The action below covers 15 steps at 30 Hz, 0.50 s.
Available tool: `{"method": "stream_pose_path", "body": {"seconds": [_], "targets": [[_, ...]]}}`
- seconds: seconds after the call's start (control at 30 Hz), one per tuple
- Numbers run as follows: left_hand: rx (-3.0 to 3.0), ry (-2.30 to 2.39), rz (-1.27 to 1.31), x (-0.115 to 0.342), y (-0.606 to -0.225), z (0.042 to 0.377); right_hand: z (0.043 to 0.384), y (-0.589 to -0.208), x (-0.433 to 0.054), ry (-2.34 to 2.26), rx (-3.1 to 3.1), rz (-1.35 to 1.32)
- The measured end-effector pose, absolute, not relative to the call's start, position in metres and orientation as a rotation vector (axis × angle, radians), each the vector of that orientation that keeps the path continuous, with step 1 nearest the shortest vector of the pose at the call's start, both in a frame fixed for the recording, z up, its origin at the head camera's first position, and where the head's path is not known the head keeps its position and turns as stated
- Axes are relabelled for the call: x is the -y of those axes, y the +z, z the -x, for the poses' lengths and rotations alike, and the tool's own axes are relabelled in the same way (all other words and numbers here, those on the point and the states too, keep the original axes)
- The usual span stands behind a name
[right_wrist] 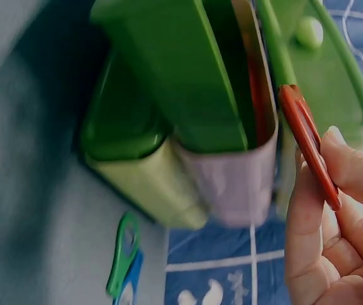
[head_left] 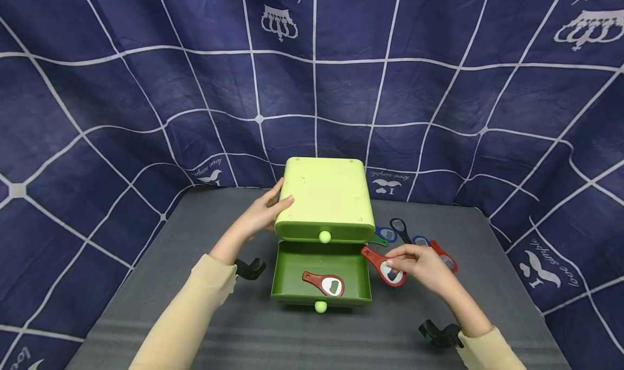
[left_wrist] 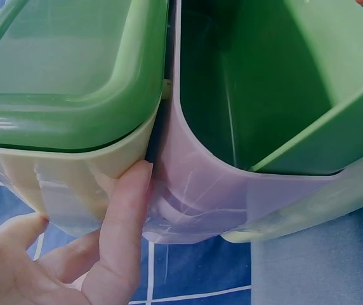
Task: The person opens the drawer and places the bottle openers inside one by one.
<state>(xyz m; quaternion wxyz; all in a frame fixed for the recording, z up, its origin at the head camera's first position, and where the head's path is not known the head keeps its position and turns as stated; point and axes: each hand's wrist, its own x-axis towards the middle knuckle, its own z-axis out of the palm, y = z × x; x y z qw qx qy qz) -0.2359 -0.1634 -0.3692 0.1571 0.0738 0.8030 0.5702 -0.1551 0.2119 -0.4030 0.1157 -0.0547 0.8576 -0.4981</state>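
Adding a red opener (head_left: 377,260) to the drawer (head_left: 292,272) looks like the step in hand. Nearest is the round knob (head_left: 320,307) on the near edge of the drawer, which stands pulled out toward the near side. A dark-red opener (head_left: 317,280) already rests on its floor, handle to the left.

Just to the right, the right hand (head_left: 423,265) pinches the red opener between thumb and fingers. The narrow end points left and far, about at the drawer's right wall, while the wide end is right of that wall. The next move seems to call for carrying it left over the wall, then lowering it beside the one inside before the pinch is let go. Catching the wide end on the wall is the likely snag.

Farther off, the left hand (head_left: 258,215) touches the left side of the cabinet (head_left: 326,191), fingers extended rather than wrapped round anything; it appears to steady it. Right of the cabinet, on the table (head_left: 244,332), lie a green opener (head_left: 378,241), a blue opener (head_left: 387,233), a black opener (head_left: 405,237), another blue one and another red one. Farthest hangs a blue curtain (head_left: 341,88).
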Motion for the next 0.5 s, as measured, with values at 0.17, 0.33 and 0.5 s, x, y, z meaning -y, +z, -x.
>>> {"method": "stream_pose_path", "body": {"seconds": [0.17,0.33,0.5], "targets": [[-2.299,1.629,-0.213,0.163,-0.368,0.236,0.153,-0.401,-0.192,-1.492,-2.467,0.27],[-2.299,1.634,-0.209,0.163,-0.367,0.236,0.156,-0.407,-0.168,-1.489,-2.482,0.329],[-2.304,1.626,-0.207,0.163,-0.369,0.236,0.154,-0.414,-0.141,-1.398,-2.613,0.355]]}}
